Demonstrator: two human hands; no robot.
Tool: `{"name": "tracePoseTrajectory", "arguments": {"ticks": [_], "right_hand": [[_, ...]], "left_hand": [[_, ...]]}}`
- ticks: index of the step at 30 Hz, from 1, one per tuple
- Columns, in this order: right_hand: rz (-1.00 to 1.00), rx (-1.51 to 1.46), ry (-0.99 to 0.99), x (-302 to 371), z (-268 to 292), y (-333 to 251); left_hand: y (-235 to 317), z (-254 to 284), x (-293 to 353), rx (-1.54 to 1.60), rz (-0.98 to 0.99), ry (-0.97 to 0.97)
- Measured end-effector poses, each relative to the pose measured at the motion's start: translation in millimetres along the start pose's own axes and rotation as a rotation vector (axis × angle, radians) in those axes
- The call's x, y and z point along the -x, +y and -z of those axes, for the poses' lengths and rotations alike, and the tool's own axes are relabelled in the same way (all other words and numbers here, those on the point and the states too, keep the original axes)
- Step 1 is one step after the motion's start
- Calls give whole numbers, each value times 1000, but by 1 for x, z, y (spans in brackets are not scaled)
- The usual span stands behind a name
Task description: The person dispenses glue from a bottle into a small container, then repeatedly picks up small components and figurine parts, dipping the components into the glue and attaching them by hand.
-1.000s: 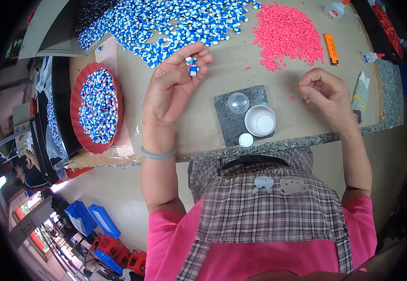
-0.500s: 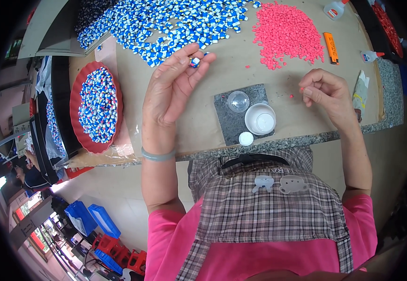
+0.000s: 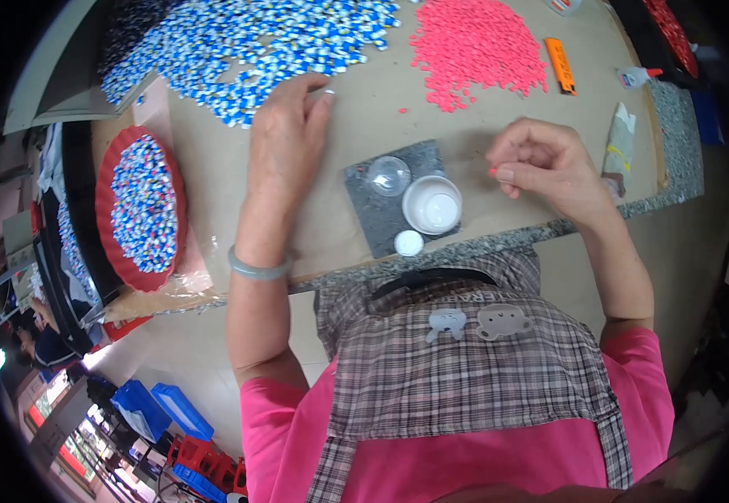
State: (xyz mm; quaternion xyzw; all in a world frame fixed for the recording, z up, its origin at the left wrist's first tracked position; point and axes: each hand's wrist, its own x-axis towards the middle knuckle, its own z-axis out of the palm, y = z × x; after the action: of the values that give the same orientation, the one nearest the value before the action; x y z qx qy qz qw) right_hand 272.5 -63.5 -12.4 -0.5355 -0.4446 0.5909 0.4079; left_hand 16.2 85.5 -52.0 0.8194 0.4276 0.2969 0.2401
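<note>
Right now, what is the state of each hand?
Left hand: cannot be told whether it holds anything.
Right hand: closed, holding a small reddish-pink piece.

On my head view, the right hand (image 3: 539, 163) pinches a small red piece (image 3: 493, 171); the left hand (image 3: 289, 134), near the blue-and-white pile (image 3: 306, 38), may hold something I can't make out.

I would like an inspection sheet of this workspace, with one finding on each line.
Surface: brown worktop, speckled grey edge.
Work pieces: blue-and-white heap; separate pink heap; red bowl holding mostly blue-and-white pieces.
Clutter: dark grey slab with white bowl and clear dish, white disc at its edge; orange tool; red-tipped bottle.
Left hand: near the blue-and-white heap, grip unclear.
Right hand: pinching a small pink piece.
Cables: nothing seen clearly.
Surroundings: blue crates, red stools, another person at left.
</note>
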Motion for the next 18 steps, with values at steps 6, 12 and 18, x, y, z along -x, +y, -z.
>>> {"name": "tracePoseTrajectory", "arguments": {"ticks": [6, 12, 18], "right_hand": [[-70, -114, -75, -1, -4, 1], [-134, -121, -83, 0, -11, 2], [-139, -92, -119, 2, -20, -1]], "left_hand": [[2, 2, -7, -105, 25, -168], [1, 0, -7, -224, -7, -166], [2, 11, 7, -10, 71, -118]]}}
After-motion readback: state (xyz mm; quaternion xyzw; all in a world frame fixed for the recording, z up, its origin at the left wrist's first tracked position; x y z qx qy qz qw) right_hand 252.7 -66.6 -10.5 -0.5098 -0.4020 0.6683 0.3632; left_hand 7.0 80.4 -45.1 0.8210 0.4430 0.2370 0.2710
